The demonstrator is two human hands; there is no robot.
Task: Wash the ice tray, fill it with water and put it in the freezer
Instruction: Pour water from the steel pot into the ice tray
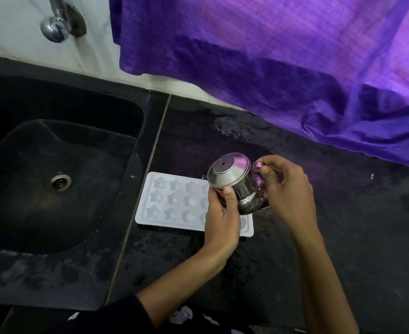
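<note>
Ice tray [174,201], white rectangular plastic with star and round moulds, lay flat on the wet black stone counter [319,237], just right of the black moulded sink [54,165]. I held a shiny steel pot [237,186] with a conical lid tilted over the tray's right end. My left hand [220,220] wrapped its body, thumb pressed against the side; my right hand [285,189] pinched its handle, fingers curled together. Purple cloth [270,56] draped the counter behind. Bare counter stretched toward me and rightward.
</note>
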